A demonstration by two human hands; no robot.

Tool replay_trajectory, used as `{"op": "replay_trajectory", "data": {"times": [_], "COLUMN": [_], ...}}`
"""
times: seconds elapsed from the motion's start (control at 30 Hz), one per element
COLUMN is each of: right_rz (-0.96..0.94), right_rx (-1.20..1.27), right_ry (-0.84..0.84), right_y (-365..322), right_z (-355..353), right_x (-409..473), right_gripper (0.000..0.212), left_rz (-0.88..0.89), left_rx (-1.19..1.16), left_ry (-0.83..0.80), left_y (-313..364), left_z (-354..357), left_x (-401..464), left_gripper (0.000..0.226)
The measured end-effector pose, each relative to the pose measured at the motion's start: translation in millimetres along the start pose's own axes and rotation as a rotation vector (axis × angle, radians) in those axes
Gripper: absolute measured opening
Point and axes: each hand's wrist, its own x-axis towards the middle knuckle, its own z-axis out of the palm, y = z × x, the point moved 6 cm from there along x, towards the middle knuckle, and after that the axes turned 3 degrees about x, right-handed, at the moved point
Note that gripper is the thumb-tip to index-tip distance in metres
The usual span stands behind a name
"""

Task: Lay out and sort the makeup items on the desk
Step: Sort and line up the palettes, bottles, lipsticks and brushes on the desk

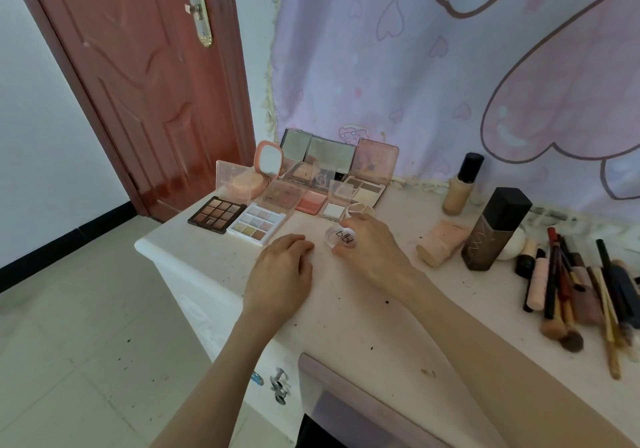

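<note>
Nearest: two bare forearms came in from 6 o'clock over the white desk point(346, 312). Left hand point(280, 274) lay on the desktop, fingers loosely curled under, holding nothing. Right hand point(372, 250) pinched a small round clear lid point(341, 237) with black lettering between thumb and fingers, just off the left hand at its 3 o'clock.

At the lid's 12 o'clock, touching distance from the fingertips: one round open pot point(362, 209) with split beige and white pans.

At 3 o'clock, one heap of brushes and pencils point(581, 292), too tangled to count. Near it, one tall dark square bottle point(495, 229) upright and one peach tube point(443, 241) lying flat beside it. Further back, one foundation bottle point(459, 184), beige with a black cap, upright.

At 11 o'clock, open palettes in rows. Front: one dark brown nine-pan palette point(215, 214) and one white nine-pan shimmer palette point(258, 226), side by side, touching. Behind: one pink blush palette point(311, 202), one small white-pan compact point(332, 210), one peach cushion compact point(249, 179) with its mirror up, one beige contour palette point(367, 189). Two mirrored lids point(317, 151) stood at the back against the pink cartoon curtain point(450, 67).

Far 10 o'clock: one reddish wooden door point(145, 67).
</note>
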Motion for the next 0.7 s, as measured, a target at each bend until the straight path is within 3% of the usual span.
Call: {"op": "replay_trajectory", "data": {"times": [0.37, 0.47, 0.6, 0.7], "right_rz": [-0.032, -0.037, -0.056, -0.065], "right_rx": [0.112, 0.124, 0.182, 0.239], "right_ry": [0.026, 0.100, 0.170, 0.179], "right_y": [-27.5, -27.6, -26.1, -25.6], "right_z": [24.9, 23.5, 23.8, 23.7], "right_x": [18.6, 20.2, 21.6, 22.0], "right_gripper": [0.037, 0.030, 0.024, 0.026], "left_rz": [-0.063, -0.060, -0.037, -0.053], "left_rx": [0.040, 0.073, 0.106, 0.145], "left_ry": [0.133, 0.124, 0.072, 0.022], "left_y": [-4.8, -7.7, -9.5, -10.3], "left_z": [-7.0, -4.8, 0.7, 4.1], "left_x": [-2.0, -1.0, 1.3, 1.4], "left_gripper": [0.028, 0.027, 0.045, 0.040]}}
